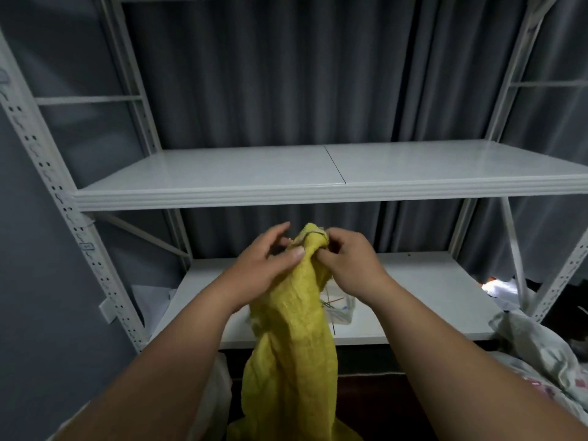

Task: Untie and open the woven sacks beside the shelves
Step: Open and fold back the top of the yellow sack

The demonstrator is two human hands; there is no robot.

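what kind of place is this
Probably a storeroom or stockroom. White slotted-steel shelving stands bare against a grey curtain, and woven sacks sit beside it: a yellow sack gripped at its tied neck, and a white sack at right.

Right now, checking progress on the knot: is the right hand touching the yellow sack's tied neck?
Touching. The head view shows the right hand pinching the bunched neck of the yellow sack, fingers curled against the fabric.
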